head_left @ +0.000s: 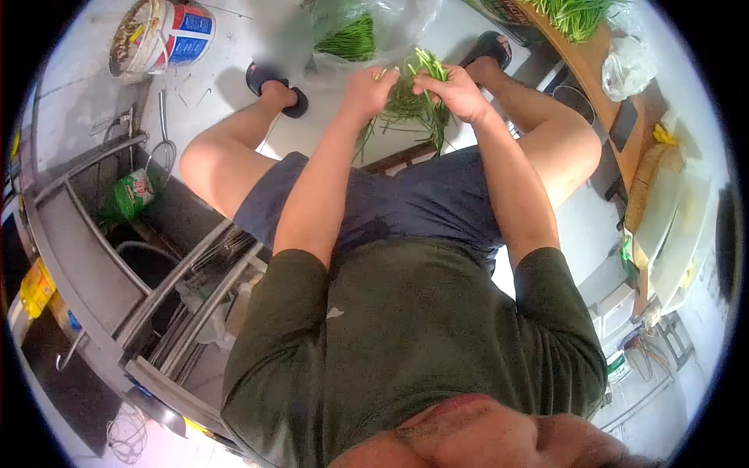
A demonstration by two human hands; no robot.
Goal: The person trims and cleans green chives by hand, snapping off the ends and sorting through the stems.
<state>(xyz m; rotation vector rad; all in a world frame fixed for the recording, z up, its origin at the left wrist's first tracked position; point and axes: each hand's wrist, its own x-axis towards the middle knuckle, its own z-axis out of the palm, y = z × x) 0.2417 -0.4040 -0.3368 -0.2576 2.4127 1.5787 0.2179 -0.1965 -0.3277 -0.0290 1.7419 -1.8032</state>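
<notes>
My right hand (456,92) is closed around a small bunch of garlic chives (438,129). Their pale cut ends stick up above my thumb and the green leaves hang below. Just left of it, my left hand (368,92) is closed, with a short pale chive stalk (381,76) showing at its fingertips. More loose green chives lie below and between both hands, over the floor. Ahead of my hands, an open clear plastic bag (406,27) holds a thick bunch of chives (347,39).
A bucket (183,35) stands at upper left. Left of my legs is a metal rack (101,226) with a green bag (131,193). On the right, a wooden bench (612,117) carries more chives (573,17), a plastic bag (628,69) and a phone (623,125).
</notes>
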